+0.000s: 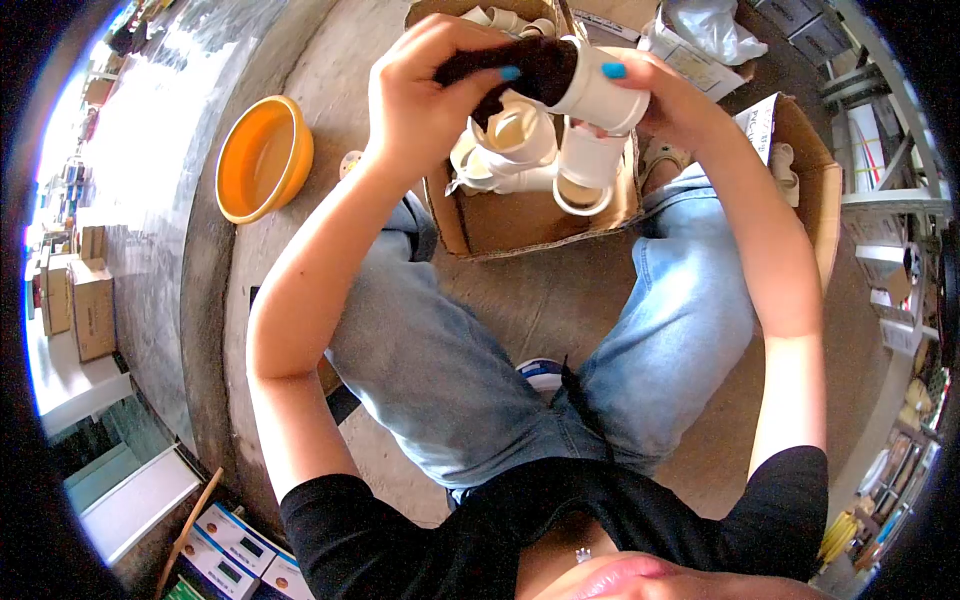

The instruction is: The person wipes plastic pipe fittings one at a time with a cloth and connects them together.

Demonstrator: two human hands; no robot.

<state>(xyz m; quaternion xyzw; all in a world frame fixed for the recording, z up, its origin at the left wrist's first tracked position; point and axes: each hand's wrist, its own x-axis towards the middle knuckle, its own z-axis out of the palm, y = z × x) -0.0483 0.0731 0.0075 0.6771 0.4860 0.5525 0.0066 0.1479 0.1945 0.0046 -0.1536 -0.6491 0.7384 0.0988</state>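
My left hand (425,90) is closed round a dark cloth (535,68), its thumb pressed on the bunched end. The cloth lies against the left end of a white plastic pipe fitting (605,98), and part of it seems tucked into the opening. My right hand (675,95) grips that fitting from the right, thumb on top. Just below sits another white pipe section (588,165); whether it joins the held fitting, I cannot tell. Under both hands stands an open cardboard box (545,225) with several white pipe fittings (510,145) inside.
An orange basin (265,160) stands on the concrete floor to the left. At the right is another cardboard box (815,180) with white fittings. A carton with a clear plastic bag (715,35) is behind. Shelves (890,190) line the right side; boxes (92,305) stand far left.
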